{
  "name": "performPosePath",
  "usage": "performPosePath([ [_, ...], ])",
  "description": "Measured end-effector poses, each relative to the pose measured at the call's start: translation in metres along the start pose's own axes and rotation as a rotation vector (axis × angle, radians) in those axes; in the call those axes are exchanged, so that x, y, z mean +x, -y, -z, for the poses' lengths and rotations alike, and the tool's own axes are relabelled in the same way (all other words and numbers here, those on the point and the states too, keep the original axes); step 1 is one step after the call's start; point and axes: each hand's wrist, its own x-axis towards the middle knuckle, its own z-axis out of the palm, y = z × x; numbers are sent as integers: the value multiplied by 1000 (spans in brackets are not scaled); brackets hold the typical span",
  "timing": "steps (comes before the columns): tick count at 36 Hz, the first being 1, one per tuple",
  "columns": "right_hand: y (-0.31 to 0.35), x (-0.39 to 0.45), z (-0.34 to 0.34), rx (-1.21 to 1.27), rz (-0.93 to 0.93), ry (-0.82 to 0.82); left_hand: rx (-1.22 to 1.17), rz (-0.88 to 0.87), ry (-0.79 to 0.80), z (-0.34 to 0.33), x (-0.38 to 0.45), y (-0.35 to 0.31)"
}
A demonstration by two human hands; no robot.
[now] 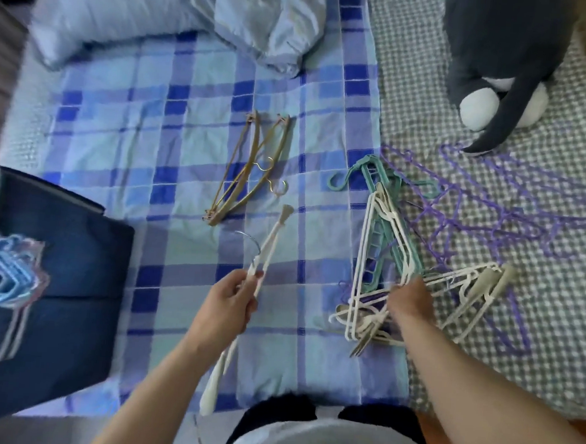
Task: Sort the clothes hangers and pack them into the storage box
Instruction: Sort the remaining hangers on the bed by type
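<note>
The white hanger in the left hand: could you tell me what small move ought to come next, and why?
Probably the right hand should lift a matching white hanger out of the mixed pile and bring it to the white hanger that the left hand holds. The right hand's fingers are already in that tangle of white, green and purple hangers, and the gold hangers lie sorted apart.
</note>
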Motion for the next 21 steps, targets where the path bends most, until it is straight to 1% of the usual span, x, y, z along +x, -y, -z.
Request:
performPosePath([
  [3, 2, -20, 11, -27, 66, -15, -18, 35, -24, 10, -19, -14],
  [5, 7, -37, 29, -15, 128, -37, -102, 31, -17, 16, -34, -28],
  [8, 6, -52, 43, -57, 161, -20, -202, 54, -11, 18, -38, -37],
  [9, 3, -60, 51, -62, 162, -11, -254, 65, 5, 19, -41, -42],
  [12, 2, -71, 66, -23, 218, -66, -410, 66, 87, 19, -44, -58],
  [16, 4, -85, 73, 48, 243, -71, -421, 25, 162, 23, -40, -77],
  [21, 20, -119, 76, 168, 347, -72, -434, -10, 242, 31, -34, -89],
])
